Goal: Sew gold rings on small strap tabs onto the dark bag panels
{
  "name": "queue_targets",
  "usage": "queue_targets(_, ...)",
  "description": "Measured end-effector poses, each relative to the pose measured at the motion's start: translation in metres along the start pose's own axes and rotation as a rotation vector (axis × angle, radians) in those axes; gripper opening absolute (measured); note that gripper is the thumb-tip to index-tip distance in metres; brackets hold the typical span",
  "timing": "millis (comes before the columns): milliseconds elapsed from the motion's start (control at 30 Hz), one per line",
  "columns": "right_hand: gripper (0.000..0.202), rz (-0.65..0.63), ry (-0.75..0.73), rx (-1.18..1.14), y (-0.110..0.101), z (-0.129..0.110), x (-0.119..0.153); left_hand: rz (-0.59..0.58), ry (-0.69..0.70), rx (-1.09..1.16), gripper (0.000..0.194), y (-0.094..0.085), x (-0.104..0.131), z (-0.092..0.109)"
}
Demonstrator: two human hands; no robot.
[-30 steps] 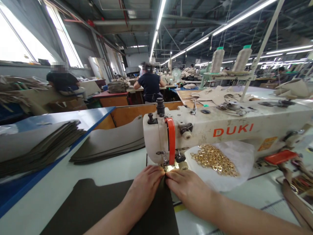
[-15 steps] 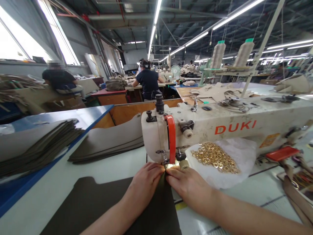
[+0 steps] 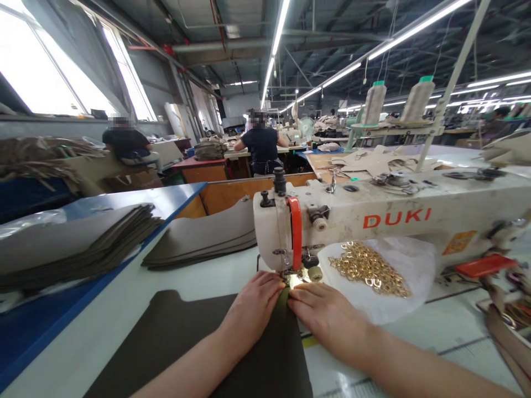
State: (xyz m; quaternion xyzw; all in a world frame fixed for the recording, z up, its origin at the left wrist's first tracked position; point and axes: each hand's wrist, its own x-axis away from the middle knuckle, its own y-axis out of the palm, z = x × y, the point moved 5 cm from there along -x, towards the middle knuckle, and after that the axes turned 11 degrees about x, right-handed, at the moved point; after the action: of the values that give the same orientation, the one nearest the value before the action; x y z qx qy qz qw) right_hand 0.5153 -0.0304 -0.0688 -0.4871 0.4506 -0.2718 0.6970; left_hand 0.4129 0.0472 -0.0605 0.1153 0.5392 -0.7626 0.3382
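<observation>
A dark fabric panel lies on the pale table, its upper end under the head of the white sewing machine. My left hand pinches the panel's edge just left of the lit needle area. Close beside it on the right, my right hand has its fingers closed on the same edge. A narrow green strip shows between the hands. The fingertips partly hide the fabric under the presser foot. Gold metal rings lie on a white plastic sheet right of the needle.
Stacked dark panels lie behind my left hand and on the blue-edged table at left. A red tray and straps are at right. Thread cones stand behind the machine. Two people sit farther back.
The view has shifted, so the machine and table appear slightly farther right. Both hands remain at the needle area; slightly more of the green strip shows between them.
</observation>
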Motion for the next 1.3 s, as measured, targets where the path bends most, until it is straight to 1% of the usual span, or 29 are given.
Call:
queue_targets(100,0.015,0.007,-0.029,-0.026,-0.002,-0.003,0.001,-0.007,0.041,-0.035,0.017,-0.001,0.003,0.001)
queue_targets(267,0.014,-0.019,-0.043,-0.037,-0.002,-0.003,-0.001,-0.023,0.088,-0.099,0.021,-0.002,0.005,0.003)
queue_targets(333,0.012,-0.031,-0.044,-0.038,-0.003,-0.002,-0.001,-0.054,0.111,-0.127,0.023,-0.002,0.006,0.005)
queue_targets(433,0.012,-0.058,-0.042,-0.027,-0.004,-0.002,-0.001,-0.133,0.152,-0.179,0.026,0.001,0.009,0.006)
queue_targets(500,0.012,-0.069,-0.043,-0.005,-0.004,-0.003,-0.001,-0.173,0.147,-0.205,0.028,0.003,0.011,0.004)
queue_targets(667,0.01,-0.081,-0.041,0.044,0.0,-0.006,-0.003,-0.208,0.138,-0.242,0.031,0.004,0.011,0.001)
queue_targets(833,0.005,-0.087,-0.038,0.075,0.002,-0.007,-0.005,-0.208,0.17,-0.233,0.032,0.002,0.009,0.004)
queue_targets(967,0.005,-0.074,-0.03,0.089,0.002,-0.006,-0.006,-0.193,0.144,-0.198,0.031,0.001,0.009,0.005)
queue_targets(1133,0.005,-0.059,-0.018,0.092,0.004,-0.005,-0.007,-0.187,0.119,-0.2,0.031,0.001,0.008,0.002)
queue_targets(1300,0.004,-0.069,-0.001,0.073,0.003,-0.003,-0.008,-0.168,0.122,-0.203,0.033,0.002,0.008,-0.003)
